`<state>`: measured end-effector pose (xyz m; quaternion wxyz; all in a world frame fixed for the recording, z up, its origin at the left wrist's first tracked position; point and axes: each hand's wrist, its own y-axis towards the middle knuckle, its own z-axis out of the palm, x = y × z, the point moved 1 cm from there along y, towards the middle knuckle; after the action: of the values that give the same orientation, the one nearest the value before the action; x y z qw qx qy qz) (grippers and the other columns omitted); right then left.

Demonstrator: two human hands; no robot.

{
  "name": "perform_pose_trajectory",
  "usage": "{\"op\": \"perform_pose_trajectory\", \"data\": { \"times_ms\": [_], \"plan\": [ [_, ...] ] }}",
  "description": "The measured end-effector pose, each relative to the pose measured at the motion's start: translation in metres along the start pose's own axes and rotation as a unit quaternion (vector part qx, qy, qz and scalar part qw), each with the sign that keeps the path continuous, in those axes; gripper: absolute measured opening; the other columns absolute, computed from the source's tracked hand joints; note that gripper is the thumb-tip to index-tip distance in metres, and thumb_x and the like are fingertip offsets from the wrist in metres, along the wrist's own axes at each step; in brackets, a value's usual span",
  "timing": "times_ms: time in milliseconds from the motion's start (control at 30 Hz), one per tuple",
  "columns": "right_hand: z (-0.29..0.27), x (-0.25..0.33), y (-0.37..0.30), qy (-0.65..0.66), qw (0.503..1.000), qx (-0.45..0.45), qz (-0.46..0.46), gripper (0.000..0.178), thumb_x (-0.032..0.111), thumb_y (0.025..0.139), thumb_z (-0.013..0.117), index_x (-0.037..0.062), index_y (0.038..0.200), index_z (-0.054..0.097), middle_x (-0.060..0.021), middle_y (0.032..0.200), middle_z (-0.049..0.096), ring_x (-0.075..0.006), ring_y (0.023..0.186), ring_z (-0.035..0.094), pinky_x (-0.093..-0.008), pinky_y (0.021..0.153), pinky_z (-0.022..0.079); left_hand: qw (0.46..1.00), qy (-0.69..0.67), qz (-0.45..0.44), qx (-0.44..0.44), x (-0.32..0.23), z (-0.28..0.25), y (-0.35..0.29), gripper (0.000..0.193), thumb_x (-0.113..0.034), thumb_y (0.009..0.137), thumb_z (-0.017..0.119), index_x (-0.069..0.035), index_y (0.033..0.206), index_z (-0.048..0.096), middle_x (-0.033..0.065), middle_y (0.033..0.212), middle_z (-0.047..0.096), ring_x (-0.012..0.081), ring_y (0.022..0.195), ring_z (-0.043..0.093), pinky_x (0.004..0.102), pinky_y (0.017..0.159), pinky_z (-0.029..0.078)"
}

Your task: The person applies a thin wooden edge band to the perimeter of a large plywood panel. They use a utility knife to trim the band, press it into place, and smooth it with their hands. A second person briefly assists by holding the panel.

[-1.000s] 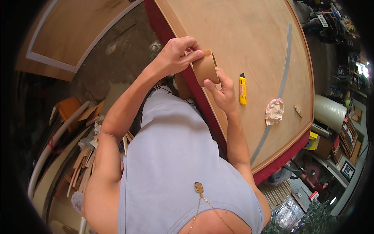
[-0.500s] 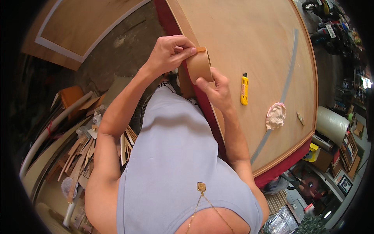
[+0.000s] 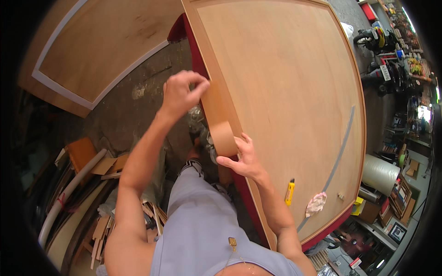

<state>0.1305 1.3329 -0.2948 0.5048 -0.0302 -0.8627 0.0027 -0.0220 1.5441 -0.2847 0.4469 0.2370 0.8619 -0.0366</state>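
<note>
My right hand (image 3: 245,158) holds a wide roll of brown packing tape (image 3: 223,139) at the near left edge of a large wooden panel (image 3: 285,69). Its thumb lies below the roll, and the other fingers are at the roll's right side, partly hidden. Farther up along that edge, my left hand (image 3: 183,94) is closed in a pinch at the free end of the tape. A brown strip (image 3: 216,106) stretches between the roll and the left fingertips, beside the panel's raised wooden border. The pinched end itself is slightly blurred.
On the panel lie a yellow box cutter (image 3: 289,192), a crumpled whitish cloth (image 3: 316,204) and a long grey strip (image 3: 340,161). Red fabric (image 3: 193,55) hangs below the panel's edge. Wood scraps (image 3: 99,234) pile up at lower left; another panel (image 3: 110,41) stands at upper left.
My left hand has moved away from the roll, drawing out a length of tape. The right hand's grip has loosened around the roll. The view has shifted, showing more of the panel's far end.
</note>
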Motion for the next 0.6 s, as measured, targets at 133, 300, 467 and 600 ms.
{"op": "perform_pose_trajectory", "data": {
  "times_ms": [133,300,467,600],
  "plan": [
    [0.011,-0.005,0.119,0.127,0.991,-0.018,0.038,0.038,0.025,0.081,0.077,0.0011,0.107,0.065,-0.0112,0.101,0.068,-0.0192,0.093,0.065,-0.0321,0.086,0.05,0.992,0.071,0.062,-0.082,0.096,0.017,0.11,0.018,-0.024,0.076,0.075,-0.009,0.087,0.076,0.0061,0.11,0.065,0.0226,0.093,0.065,0.0328,0.074,0.051],
    [0.01,-0.016,0.261,0.29,0.953,-0.078,0.029,0.03,0.014,0.087,0.072,-0.006,0.107,0.062,-0.0091,0.1,0.068,-0.0127,0.091,0.064,-0.0265,0.08,0.052,0.968,0.184,0.06,-0.159,0.15,0.029,0.235,0.017,-0.037,0.073,0.075,-0.021,0.08,0.079,0.0018,0.126,0.057,0.0255,0.114,0.054,0.0436,0.096,0.04],
    [0.002,-0.043,0.351,0.293,0.954,-0.053,0.039,0.032,0.02,0.089,0.071,-0.0026,0.108,0.062,-0.0061,0.093,0.068,-0.0106,0.084,0.064,-0.0266,0.077,0.052,0.944,0.261,0.067,-0.189,0.2,0.038,0.303,0.023,-0.044,0.076,0.073,-0.026,0.089,0.079,0.001,0.135,0.052,0.0231,0.124,0.047,0.0452,0.101,0.034],
    [0.002,-0.046,0.377,0.294,0.953,-0.058,0.051,0.032,0.019,0.086,0.073,-0.0044,0.106,0.063,-0.006,0.087,0.067,-0.0097,0.074,0.062,-0.0255,0.066,0.051,0.939,0.271,0.081,-0.198,0.22,0.044,0.326,0.023,-0.045,0.075,0.073,-0.028,0.089,0.079,0.0012,0.137,0.052,0.023,0.126,0.046,0.0448,0.103,0.032]
  ]
}}
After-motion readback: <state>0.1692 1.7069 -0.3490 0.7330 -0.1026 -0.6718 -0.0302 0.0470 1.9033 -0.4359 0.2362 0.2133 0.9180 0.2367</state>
